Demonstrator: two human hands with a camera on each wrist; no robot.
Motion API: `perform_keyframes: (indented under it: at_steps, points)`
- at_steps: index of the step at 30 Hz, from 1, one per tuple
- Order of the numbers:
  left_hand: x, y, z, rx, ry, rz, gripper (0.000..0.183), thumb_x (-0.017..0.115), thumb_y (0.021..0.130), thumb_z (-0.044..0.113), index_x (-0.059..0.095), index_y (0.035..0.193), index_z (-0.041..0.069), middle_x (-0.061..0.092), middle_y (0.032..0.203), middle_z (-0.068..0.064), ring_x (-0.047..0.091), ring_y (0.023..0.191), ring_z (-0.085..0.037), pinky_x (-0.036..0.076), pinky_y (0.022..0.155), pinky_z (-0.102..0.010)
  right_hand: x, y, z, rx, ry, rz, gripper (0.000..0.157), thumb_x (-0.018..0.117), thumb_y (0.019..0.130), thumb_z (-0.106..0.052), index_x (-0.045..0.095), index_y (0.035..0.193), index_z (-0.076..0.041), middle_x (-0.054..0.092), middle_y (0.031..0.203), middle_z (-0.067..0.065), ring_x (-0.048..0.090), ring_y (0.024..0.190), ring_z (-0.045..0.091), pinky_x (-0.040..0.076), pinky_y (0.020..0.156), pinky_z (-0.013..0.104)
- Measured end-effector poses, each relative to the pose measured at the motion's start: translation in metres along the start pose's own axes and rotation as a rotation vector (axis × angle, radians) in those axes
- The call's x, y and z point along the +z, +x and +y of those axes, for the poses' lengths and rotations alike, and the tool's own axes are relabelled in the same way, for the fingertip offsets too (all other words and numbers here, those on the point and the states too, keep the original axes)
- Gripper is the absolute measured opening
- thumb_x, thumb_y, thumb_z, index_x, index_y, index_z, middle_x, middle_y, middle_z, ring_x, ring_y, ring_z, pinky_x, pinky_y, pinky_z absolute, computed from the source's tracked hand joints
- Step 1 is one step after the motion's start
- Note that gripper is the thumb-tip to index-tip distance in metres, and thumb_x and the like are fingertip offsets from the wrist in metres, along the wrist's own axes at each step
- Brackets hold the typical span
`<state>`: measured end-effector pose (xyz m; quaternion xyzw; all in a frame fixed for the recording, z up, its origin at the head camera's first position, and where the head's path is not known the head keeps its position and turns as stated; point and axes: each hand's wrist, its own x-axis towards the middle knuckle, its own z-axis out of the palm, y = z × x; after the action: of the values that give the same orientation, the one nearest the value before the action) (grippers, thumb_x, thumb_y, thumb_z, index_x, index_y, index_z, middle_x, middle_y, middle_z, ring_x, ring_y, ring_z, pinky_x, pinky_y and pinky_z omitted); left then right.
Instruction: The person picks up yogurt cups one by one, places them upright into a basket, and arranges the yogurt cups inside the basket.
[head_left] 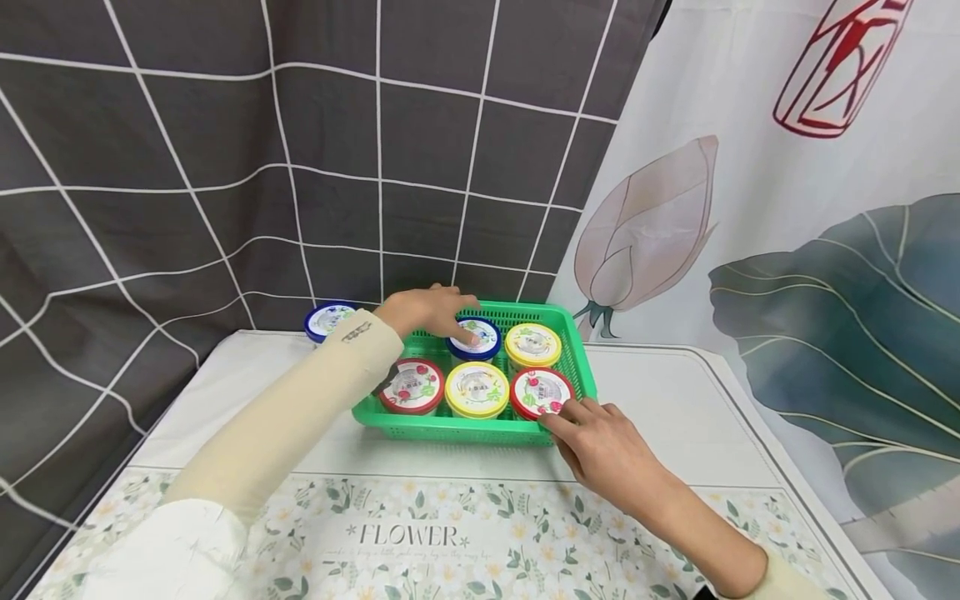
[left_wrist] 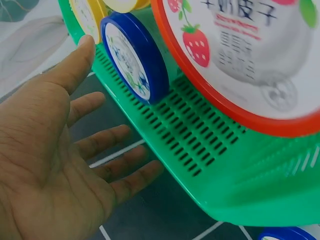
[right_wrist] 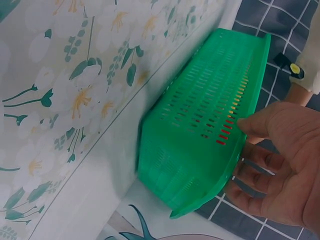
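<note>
A green perforated basket [head_left: 480,433] stands on the table, holding several lidded tubs. A blue-lidded tub [head_left: 486,333] sits in its back row beside a yellow-lidded tub [head_left: 532,343]. Along the front are a red-lidded tub [head_left: 412,385], another yellow-lidded one [head_left: 477,388] and a second red-lidded one [head_left: 537,392]. My left hand [left_wrist: 75,145], fingers spread, hovers by the back rim with its thumb near the blue lid. My right hand [right_wrist: 280,165] holds the rim at the front right corner, thumb outside, fingers over the edge.
Another blue-lidded tub [head_left: 327,319] stands outside the basket at the left, partly hidden by my left forearm. A dark grid curtain [head_left: 420,150] hangs close behind. A flower-printed cloth [head_left: 420,542] covers the table's front part.
</note>
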<state>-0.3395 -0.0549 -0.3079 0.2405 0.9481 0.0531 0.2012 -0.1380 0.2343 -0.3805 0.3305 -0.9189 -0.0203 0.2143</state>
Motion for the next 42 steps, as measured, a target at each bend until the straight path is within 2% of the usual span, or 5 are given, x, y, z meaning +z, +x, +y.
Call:
perform_keyframes:
  at_steps: [6, 18, 26, 32, 42]
  points:
    - [0.002, -0.003, -0.014, 0.006, -0.014, 0.028, 0.079, 0.068, 0.109, 0.057, 0.040, 0.176, 0.027, 0.026, 0.187, -0.018, 0.021, 0.175, -0.045, 0.030, 0.137, -0.072, 0.000, 0.000, 0.000, 0.001, -0.005, 0.000, 0.035, 0.094, 0.091, -0.014, 0.080, 0.121, -0.020, 0.076, 0.102, 0.002, 0.066, 0.090, 0.020, 0.063, 0.074, 0.039]
    - [0.000, -0.018, -0.039, -0.048, -0.054, 0.038, 0.078, 0.067, 0.110, 0.057, 0.040, 0.175, 0.025, 0.023, 0.187, -0.022, 0.021, 0.174, -0.048, 0.029, 0.137, -0.075, -0.001, 0.000, 0.001, -0.008, -0.007, 0.012, 0.033, 0.094, 0.091, -0.013, 0.080, 0.119, -0.019, 0.075, 0.100, 0.001, 0.065, 0.088, 0.019, 0.060, 0.071, 0.037]
    - [0.000, -0.023, -0.055, -0.045, -0.056, 0.071, 0.078, 0.068, 0.109, 0.056, 0.043, 0.174, 0.021, 0.035, 0.181, -0.023, 0.032, 0.166, -0.050, 0.034, 0.134, -0.075, 0.000, 0.000, 0.000, -0.009, -0.005, 0.008, 0.033, 0.094, 0.091, -0.014, 0.080, 0.120, -0.019, 0.076, 0.101, 0.002, 0.065, 0.089, 0.019, 0.060, 0.072, 0.037]
    - [0.001, -0.029, -0.065, -0.048, -0.067, 0.084, 0.072, 0.064, 0.113, 0.050, 0.044, 0.173, 0.016, 0.035, 0.180, -0.027, 0.024, 0.170, -0.057, 0.026, 0.136, -0.077, 0.000, 0.000, 0.000, -0.017, -0.007, 0.019, 0.032, 0.094, 0.091, -0.012, 0.080, 0.119, -0.019, 0.075, 0.099, 0.001, 0.064, 0.087, 0.018, 0.058, 0.070, 0.036]
    - [-0.001, -0.045, -0.084, -0.051, -0.023, 0.114, 0.056, 0.052, 0.120, 0.034, 0.047, 0.169, 0.007, 0.036, 0.177, -0.032, 0.030, 0.166, -0.057, 0.028, 0.137, -0.074, 0.000, 0.000, 0.000, -0.004, -0.008, -0.001, 0.034, 0.094, 0.091, -0.014, 0.080, 0.121, -0.019, 0.075, 0.100, 0.001, 0.065, 0.089, 0.019, 0.061, 0.073, 0.037]
